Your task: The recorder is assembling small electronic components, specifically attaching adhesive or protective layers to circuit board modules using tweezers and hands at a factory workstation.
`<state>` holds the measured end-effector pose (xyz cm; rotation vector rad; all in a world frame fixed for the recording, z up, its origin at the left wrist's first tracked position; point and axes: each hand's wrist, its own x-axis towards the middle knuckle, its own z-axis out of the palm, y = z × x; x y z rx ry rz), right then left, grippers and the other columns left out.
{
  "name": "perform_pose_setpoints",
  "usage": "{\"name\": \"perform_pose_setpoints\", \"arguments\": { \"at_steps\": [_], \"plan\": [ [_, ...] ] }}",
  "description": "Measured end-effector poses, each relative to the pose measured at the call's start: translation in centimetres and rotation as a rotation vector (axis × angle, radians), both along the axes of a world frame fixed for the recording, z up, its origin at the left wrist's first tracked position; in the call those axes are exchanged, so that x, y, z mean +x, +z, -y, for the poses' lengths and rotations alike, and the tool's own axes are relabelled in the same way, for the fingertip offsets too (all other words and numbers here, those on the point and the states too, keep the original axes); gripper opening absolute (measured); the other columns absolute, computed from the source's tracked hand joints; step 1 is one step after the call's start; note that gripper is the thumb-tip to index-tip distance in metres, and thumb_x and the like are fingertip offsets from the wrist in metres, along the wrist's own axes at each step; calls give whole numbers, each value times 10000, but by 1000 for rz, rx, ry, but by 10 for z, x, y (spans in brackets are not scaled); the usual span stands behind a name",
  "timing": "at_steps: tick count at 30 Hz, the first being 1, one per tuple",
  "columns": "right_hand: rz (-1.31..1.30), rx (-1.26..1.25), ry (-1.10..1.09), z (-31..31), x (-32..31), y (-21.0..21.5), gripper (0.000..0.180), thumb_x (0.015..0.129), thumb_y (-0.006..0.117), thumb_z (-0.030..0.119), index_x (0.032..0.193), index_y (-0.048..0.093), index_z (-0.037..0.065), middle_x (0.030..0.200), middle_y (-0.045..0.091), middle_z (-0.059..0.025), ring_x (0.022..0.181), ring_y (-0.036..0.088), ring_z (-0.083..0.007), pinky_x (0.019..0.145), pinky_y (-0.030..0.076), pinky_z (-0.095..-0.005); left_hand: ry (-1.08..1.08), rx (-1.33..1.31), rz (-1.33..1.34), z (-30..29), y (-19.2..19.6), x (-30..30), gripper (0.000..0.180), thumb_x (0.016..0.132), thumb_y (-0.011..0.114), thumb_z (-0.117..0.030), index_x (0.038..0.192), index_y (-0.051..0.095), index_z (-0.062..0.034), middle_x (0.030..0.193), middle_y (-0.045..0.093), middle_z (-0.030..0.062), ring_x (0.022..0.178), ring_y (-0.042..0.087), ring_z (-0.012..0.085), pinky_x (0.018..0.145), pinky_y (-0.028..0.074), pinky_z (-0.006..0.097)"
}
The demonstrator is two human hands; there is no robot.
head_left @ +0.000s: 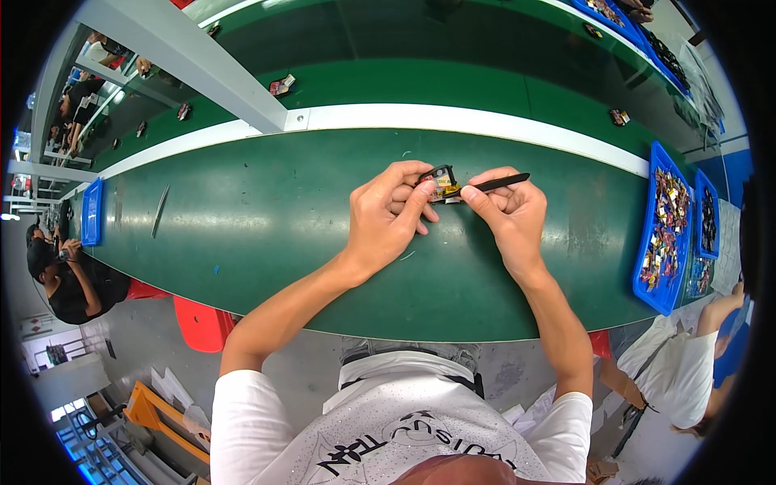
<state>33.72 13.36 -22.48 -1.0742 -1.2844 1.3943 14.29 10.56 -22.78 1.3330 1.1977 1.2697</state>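
Observation:
Over the middle of the green workbench (307, 234), my left hand (384, 214) is closed on a small black-framed electronic part (441, 175). Red, yellow and pale pieces show inside its frame. My right hand (513, 218) is closed, pinching a slim black tool (505, 182), whose broad end points up and to the right. The tool's working tip lies at the part's lower right edge, partly hidden by my fingers. It looks like tweezers or a pry stick; I cannot tell which.
Long metal tweezers (161, 212) lie at left. A blue tray (664, 230) of many small colourful parts stands at right, beside a smaller tray (707, 218) of black pieces. Beyond a white rail (469, 119), a green conveyor (453, 85) carries several small assemblies. Co-workers sit on both sides.

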Motion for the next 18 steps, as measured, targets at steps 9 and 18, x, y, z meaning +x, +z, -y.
{"name": "perform_pose_setpoints", "arguments": {
  "at_steps": [9,18],
  "plan": [
    [32,130,-26,-2,-4,-2,103,877,763,-25,949,689,-25,593,460,98,516,342,27,468,228,-198,42,-91,176,-3,0,-3,179,985,620,-9,1127,619,100,875,716,156,637,707,166,492,566,258],
    [20,132,-25,0,-3,-1,104,877,758,-38,948,685,-20,623,487,86,532,360,26,475,241,-194,-42,-176,219,-8,1,-10,216,1000,617,-59,1142,634,103,852,710,149,629,700,169,504,567,260]
  ]
}}
